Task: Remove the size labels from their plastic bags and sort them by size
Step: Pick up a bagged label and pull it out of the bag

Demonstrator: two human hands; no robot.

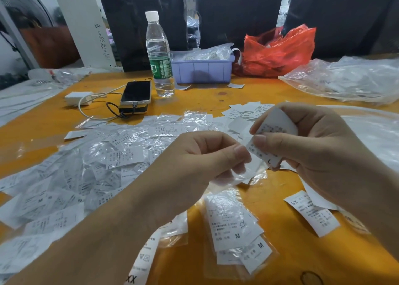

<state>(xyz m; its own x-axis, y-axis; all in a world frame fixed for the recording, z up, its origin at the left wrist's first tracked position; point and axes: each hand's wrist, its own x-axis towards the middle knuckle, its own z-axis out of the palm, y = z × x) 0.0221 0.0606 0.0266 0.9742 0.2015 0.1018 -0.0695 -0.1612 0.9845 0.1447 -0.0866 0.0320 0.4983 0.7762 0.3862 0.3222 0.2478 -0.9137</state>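
Above the near worktop (216, 103), our right hand (311, 146) pinches a label (274, 129) while our left hand (207, 159) pinches its clear bag (235, 176). Near us lie a few sorted labels (237, 228). A big pile of bagged labels (103, 161) waits on the left.

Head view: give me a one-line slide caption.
Right hand pinches an L size label while the left hand pulls its clear bag off above the orange table.

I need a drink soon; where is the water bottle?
The clear plastic water bottle with a green label stands upright at the table's far side, between the black phone and lavender plastic bin.
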